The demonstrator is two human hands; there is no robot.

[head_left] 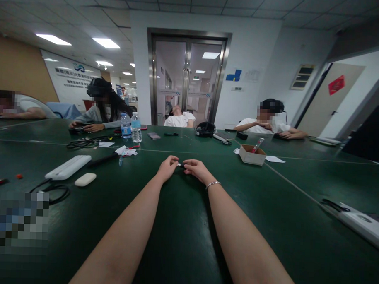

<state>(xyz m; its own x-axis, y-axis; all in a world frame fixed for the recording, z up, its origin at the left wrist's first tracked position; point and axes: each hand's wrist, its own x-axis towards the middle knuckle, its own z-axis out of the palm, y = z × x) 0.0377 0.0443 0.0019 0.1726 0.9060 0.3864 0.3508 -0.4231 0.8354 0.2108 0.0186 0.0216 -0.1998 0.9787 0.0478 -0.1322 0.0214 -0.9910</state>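
Observation:
Both my hands are stretched out over the green table (180,224), close together. Between them is a small black piece with a silvery end (180,165), its exact kind too small to make out. My left hand (168,168) pinches the silvery end with thumb and finger. From the other side, the fingers of my right hand (199,171) close on the black end, partly covering it. A bracelet (213,184) circles my right wrist.
On the left lie a white power strip (69,167), a white oval case (85,179) and black cables; two water bottles (136,127) stand beyond. A cardboard box (252,155) sits ahead right, a white device (360,222) at far right. Several people sit around the table.

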